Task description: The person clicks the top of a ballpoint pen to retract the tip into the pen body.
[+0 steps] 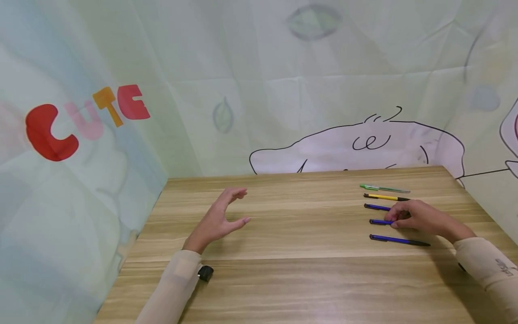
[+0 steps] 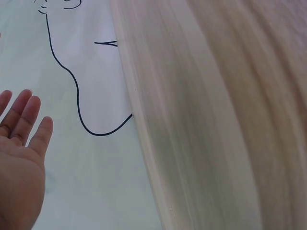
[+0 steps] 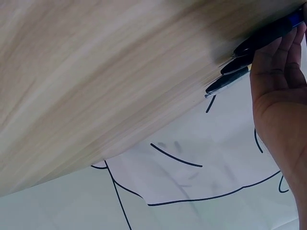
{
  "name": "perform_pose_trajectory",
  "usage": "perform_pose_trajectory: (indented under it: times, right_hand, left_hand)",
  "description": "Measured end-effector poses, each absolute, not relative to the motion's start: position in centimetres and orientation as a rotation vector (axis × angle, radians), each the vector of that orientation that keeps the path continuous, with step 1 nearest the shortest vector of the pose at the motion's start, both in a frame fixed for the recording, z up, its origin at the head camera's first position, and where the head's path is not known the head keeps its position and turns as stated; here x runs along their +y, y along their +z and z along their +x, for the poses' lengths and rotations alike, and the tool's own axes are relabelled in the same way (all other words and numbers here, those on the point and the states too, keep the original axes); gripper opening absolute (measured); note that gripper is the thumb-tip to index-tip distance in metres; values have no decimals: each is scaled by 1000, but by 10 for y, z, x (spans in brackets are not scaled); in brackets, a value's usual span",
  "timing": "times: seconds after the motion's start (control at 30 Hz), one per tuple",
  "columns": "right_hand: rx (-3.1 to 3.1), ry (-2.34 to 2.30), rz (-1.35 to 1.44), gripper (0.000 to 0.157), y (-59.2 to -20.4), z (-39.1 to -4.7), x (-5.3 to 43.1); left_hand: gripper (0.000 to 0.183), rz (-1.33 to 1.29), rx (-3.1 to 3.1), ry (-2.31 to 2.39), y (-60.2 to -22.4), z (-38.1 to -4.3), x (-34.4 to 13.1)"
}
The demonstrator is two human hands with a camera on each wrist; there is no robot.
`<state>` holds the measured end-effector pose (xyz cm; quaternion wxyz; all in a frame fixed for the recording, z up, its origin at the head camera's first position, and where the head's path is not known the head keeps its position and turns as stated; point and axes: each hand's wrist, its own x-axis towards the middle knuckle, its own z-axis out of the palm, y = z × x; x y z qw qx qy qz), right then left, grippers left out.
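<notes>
My right hand (image 1: 422, 218) pinches a blue pen (image 1: 379, 222), the middle one of three blue pens, between thumb and fingers at the table's right side. Its black tip half (image 3: 268, 37) shows above the fingers in the right wrist view. Just beyond lies another blue pen (image 1: 376, 207), partly hidden by the hand. The nearest blue pen (image 1: 398, 240) lies untouched on the near side. Farther back are a yellow pen (image 1: 384, 196) and a green pen (image 1: 384, 188). My left hand (image 1: 216, 220) hovers over the left part of the table, thumb and fingers spread apart, holding nothing.
The wood-grain table (image 1: 283, 288) ends at a printed cloth backdrop (image 1: 243, 54) with a cartoon outline and leaves. A second cloth side with the letters CUTE stands to the left. The pens lie in a roughly parallel column on the right.
</notes>
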<state>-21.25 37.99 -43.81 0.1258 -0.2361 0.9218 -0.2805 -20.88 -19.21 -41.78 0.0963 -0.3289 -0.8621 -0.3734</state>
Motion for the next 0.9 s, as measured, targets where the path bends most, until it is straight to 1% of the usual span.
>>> perform_pose_trajectory:
  times: [0.63,0.9]
  right_hand:
    - [2682,-798,-709,6,-436,-211,380]
    - [2708,-774,-703,9,-434,-208,380]
  left_hand:
    - [75,-974,-2557,-1105,-418,-211,-191]
    - [74,-987,-2546,-1113,-416,-212,-189]
